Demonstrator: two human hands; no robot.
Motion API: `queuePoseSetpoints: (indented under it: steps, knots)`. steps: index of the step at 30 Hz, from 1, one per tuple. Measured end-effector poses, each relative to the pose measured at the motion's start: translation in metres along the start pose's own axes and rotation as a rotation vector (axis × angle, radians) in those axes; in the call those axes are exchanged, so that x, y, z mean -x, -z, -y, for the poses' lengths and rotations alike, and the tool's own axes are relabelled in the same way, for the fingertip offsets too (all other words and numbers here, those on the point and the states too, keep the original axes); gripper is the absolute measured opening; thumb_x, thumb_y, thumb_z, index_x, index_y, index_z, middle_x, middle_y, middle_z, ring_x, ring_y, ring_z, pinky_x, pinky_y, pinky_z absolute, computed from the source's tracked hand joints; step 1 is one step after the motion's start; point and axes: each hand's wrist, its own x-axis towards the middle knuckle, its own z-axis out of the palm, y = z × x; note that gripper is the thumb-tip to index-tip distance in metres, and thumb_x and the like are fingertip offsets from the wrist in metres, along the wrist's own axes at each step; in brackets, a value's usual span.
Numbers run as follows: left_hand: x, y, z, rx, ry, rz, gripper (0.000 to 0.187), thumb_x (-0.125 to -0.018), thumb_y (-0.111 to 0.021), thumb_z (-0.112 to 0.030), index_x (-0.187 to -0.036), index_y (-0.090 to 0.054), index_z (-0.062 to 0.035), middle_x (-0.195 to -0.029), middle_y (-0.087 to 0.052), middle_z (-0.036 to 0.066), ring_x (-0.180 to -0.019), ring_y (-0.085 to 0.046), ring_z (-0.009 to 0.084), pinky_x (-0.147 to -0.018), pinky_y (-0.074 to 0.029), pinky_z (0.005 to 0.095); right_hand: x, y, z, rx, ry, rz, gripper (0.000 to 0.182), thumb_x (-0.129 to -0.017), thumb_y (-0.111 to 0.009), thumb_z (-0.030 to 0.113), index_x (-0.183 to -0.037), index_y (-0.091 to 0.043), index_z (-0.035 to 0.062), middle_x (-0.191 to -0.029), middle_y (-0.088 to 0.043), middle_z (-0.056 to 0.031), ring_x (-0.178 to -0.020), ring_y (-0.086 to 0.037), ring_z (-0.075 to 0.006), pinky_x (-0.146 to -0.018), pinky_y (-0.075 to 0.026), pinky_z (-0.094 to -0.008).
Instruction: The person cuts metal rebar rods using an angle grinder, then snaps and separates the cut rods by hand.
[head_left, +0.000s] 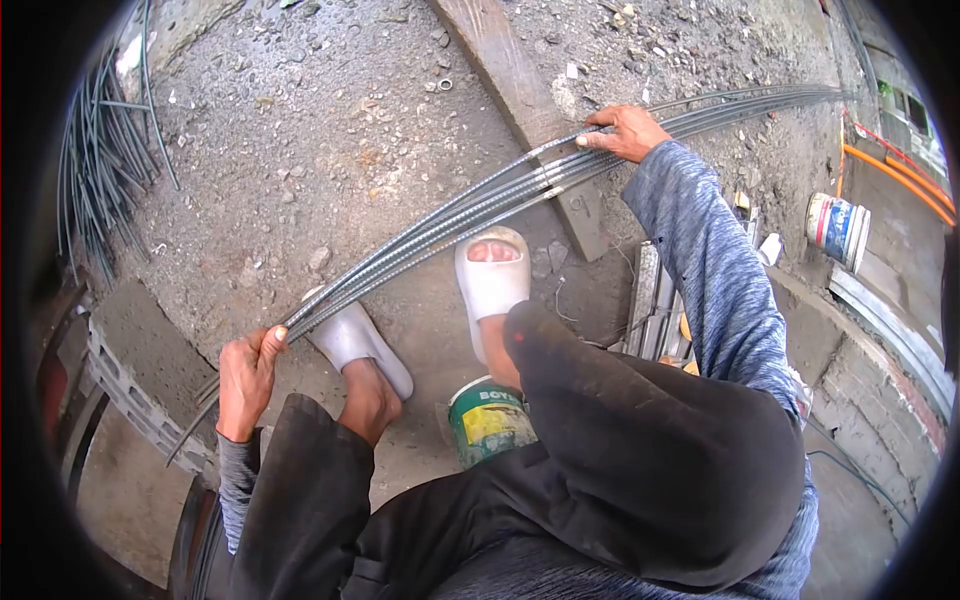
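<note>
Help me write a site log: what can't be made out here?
All in the head view:
Metal rods, exact count: they overlap one another.
Metal rods, far right ends: too small and blurred.
Right hand, palm: hidden by the back of the hand.
Green bucket, lower part: hidden by dark trousers.
Rod pile, left side: lost in the picture's dark edge.

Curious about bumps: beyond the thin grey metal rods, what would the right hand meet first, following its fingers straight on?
Probably the long brownish wooden plank, though depth is unclear; the right hand might pass above it.
</note>
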Motion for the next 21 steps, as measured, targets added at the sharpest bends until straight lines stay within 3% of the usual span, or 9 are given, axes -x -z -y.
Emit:
queuePoseSetpoints:
  steps: [5,8,13,16,21]
  knots:
    - [0.011,0.018,-0.033,-0.031,0.059,0.045,0.041,-0.101,-0.064,-0.031,-0.082,-0.068,0.0046,-0.056,-0.043,0.017,-0.051,-0.042,0.0218,-0.053,-0.038,0.0399,-0.012,-0.018,-0.009,-0.053,-0.086,0.136,0.054,-0.086,-0.068,0.064,-0.115,-0.078,0.0198,-0.109,-0.075,-0.0162,-0.109,-0.068,-0.0367,-0.099,-0.051,-0.0435]
    - [0.031,0.043,-0.084,0.043,0.066,-0.053,0.032,-0.096,-0.070,-0.025,-0.088,-0.068,0.0057,-0.059,-0.049,0.018,-0.053,-0.046,0.0231,-0.055,-0.041,0.0387,-0.016,-0.024,-0.016,-0.123,-0.150,0.145,0.054,-0.085,-0.068,0.066,-0.115,-0.078,0.0216,-0.107,-0.075,-0.0159,-0.109,-0.068,-0.0355,-0.100,-0.050,-0.0431]
    - [0.057,0.086,-0.184,-0.103,-0.169,-0.290,0.026,-0.090,-0.075,-0.016,-0.099,-0.068,0.0078,-0.068,-0.062,0.020,-0.060,-0.061,0.0279,-0.061,-0.047,0.0384,-0.016,-0.020,-0.012,-0.114,-0.175,0.183,0.055,-0.085,-0.065,0.069,-0.106,-0.079,0.0195,-0.103,-0.075,-0.0144,-0.106,-0.069,-0.0341,-0.103,-0.045,-0.0464]
    - [0.045,0.087,-0.172,-0.142,-0.157,-0.269,0.023,-0.090,-0.074,-0.015,-0.099,-0.070,0.0066,-0.070,-0.064,0.020,-0.061,-0.063,0.0294,-0.062,-0.048,0.0395,-0.010,-0.023,-0.005,-0.026,-0.137,0.134,0.057,-0.085,-0.063,0.070,-0.099,-0.077,0.0162,-0.098,-0.075,-0.0140,-0.103,-0.068,-0.0322,-0.106,-0.036,-0.0483]
    - [0.009,0.044,-0.059,0.023,-0.018,-0.049,0.021,-0.094,-0.071,-0.017,-0.096,-0.072,0.0040,-0.071,-0.064,0.020,-0.059,-0.058,0.0234,-0.060,-0.046,0.0385,-0.004,-0.042,-0.013,0.001,-0.040,-0.036,0.059,-0.088,-0.062,0.069,-0.100,-0.074,0.0123,-0.094,-0.071,-0.0141,-0.105,-0.063,-0.0319,-0.107,-0.029,-0.0489]
